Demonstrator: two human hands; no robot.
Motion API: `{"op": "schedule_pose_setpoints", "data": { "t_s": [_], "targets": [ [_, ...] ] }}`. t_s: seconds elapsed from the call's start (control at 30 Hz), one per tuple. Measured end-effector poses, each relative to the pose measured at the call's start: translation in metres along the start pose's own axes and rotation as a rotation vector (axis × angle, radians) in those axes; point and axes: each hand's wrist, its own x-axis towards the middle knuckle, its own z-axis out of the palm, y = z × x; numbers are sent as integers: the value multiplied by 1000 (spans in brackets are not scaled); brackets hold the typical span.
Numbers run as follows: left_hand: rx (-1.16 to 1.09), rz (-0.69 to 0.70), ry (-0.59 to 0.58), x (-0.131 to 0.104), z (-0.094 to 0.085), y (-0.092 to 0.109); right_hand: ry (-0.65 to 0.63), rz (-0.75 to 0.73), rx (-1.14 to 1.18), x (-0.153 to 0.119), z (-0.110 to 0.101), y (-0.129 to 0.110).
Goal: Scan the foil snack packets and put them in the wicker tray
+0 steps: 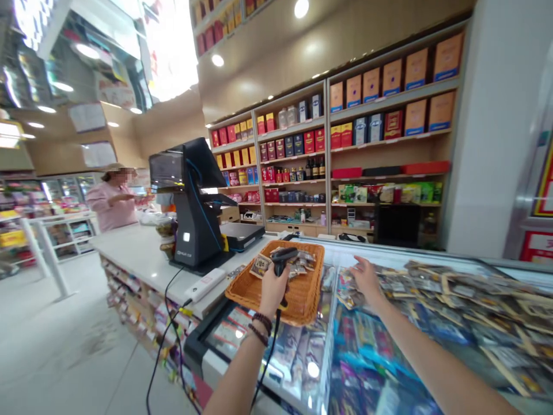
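My left hand (274,288), with dark beads at the wrist, is wrapped round the handle of a black handheld scanner (285,255). The scanner is over an orange wicker basket (302,294), and its cable hangs down past my wrist. Several small packets (303,262) lie in the basket behind the scanner. To the right, my right hand (366,278) hovers over the display of packaged goods, fingers apart and holding nothing. A colourful packet (346,286) is just left of that hand.
A black checkout terminal (196,213) stands on the white counter (142,248), left of the basket. Black cables (166,323) hang at the counter's front. Packaged snacks (453,305) fill the right side. A person in pink (113,202) stands beyond the counter.
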Motion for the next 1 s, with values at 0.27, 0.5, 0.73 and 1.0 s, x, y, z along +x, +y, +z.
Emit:
{"op": "schedule_pose_setpoints", "data": {
  "t_s": [0.27, 0.5, 0.73, 1.0],
  "targets": [
    [-152, 69, -204, -27, 81, 23, 87, -89, -182, 2, -148, -8],
    [-234, -40, -341, -58, 155, 16, -9, -27, -428, -39, -195, -1],
    [-207, -151, -361, -77, 178, -15, -197, -80, -852, -47, -186, -7],
    [-319, -192, -352, -74, 177, -28, -121, 45, -926, -46, -175, -7]
  ]
}}
